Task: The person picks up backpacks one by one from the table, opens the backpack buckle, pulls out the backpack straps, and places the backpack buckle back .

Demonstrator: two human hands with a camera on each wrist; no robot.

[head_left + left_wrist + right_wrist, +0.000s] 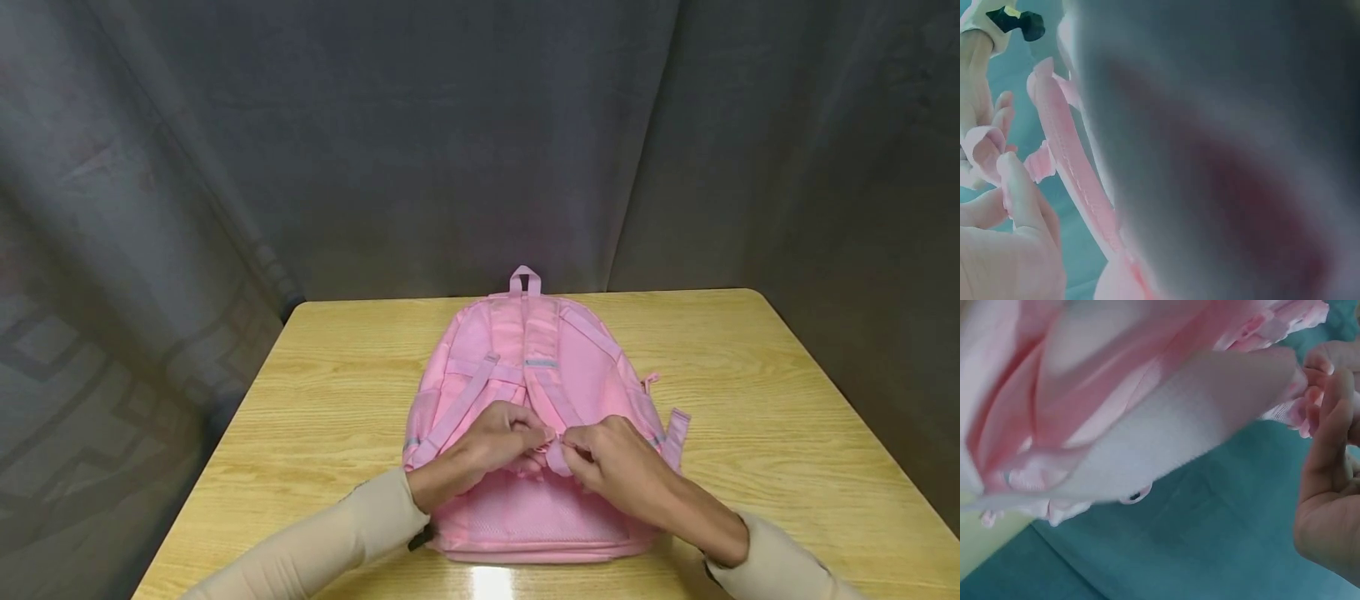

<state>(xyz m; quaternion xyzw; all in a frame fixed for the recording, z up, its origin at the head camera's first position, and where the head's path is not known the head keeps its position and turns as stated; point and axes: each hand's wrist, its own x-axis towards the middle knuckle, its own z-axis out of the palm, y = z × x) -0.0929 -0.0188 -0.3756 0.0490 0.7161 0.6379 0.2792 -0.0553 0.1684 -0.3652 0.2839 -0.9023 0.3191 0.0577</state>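
A pink backpack point(525, 512) lies on the table with its shoulder-strap side up and its top loop pointing away from me. My left hand point(504, 437) and right hand point(618, 462) meet over its lower middle. Between the fingertips is the lower end of a shoulder strap, where a pink webbing strap point(557, 460) hangs down. The left thumb and fingers pinch a small pink piece there, largely hidden by the fingers. In the right wrist view, the right hand point(1329, 494) pinches the end of the broad webbing strap point(1191, 419).
Under the bag is a wood-grain table point(337, 375). Grey curtains point(450, 150) hang behind and at both sides. A loose webbing end point(677, 433) sticks out at the bag's right, and the top loop point(525, 279) stands near the table's back edge.
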